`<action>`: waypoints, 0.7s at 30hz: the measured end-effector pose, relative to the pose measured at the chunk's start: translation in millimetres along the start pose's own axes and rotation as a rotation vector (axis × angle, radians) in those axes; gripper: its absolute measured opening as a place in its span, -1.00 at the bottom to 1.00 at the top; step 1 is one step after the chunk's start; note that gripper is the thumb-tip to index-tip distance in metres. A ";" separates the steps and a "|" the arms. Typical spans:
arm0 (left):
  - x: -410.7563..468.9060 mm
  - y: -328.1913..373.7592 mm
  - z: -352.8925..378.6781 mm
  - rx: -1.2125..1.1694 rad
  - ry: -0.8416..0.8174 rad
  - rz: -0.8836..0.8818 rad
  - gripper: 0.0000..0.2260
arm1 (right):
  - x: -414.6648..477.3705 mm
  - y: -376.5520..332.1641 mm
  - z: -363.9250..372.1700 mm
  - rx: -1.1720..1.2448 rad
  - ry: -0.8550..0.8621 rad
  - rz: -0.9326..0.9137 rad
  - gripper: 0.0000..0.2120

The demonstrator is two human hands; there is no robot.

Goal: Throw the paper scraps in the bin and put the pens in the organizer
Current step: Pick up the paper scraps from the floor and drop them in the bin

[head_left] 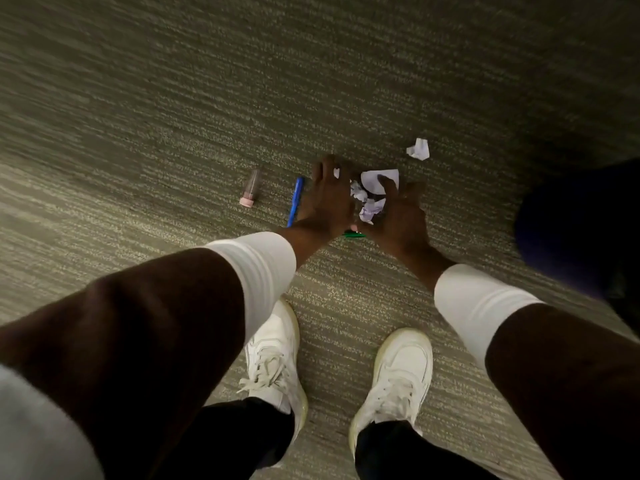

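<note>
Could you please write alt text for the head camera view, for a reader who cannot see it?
Seen from above, a person's left hand and right hand gather crumpled paper scraps on a carpeted floor. A blue pen and a small pink-capped tube lie to the left, and another scrap lies apart, beyond the hands.

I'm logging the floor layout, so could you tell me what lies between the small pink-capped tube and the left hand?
In the head view, a blue pen lies on the carpet between the tube and the left hand, close beside the hand.

White sneakers [277, 362] stand on striped grey carpet [173, 98]; a pink-capped tube [250, 188] lies nearby.
</note>
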State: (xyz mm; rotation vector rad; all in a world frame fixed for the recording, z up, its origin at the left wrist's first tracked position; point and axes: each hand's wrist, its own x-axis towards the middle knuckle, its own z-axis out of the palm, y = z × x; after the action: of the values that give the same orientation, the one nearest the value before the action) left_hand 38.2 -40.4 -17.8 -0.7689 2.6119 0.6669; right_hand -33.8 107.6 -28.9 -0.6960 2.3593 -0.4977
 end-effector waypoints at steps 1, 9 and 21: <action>2.4 0.5 2.8 0.007 0.006 0.018 -0.47 | 0.8 0.3 4.0 -0.014 0.026 -0.003 -0.17; 10.1 3.0 15.8 0.016 0.023 0.100 -0.70 | 13.5 -1.9 12.7 -0.068 0.107 -0.018 -0.75; 2.8 -2.9 16.9 0.070 0.060 0.226 -0.74 | 24.4 19.4 -9.9 0.026 0.230 0.074 -0.93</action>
State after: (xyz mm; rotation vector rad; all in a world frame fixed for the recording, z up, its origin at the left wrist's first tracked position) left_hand 40.7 -34.9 -34.1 -0.4843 2.7874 0.6179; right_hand -63.5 110.3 -42.4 -0.5633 2.5766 -0.6021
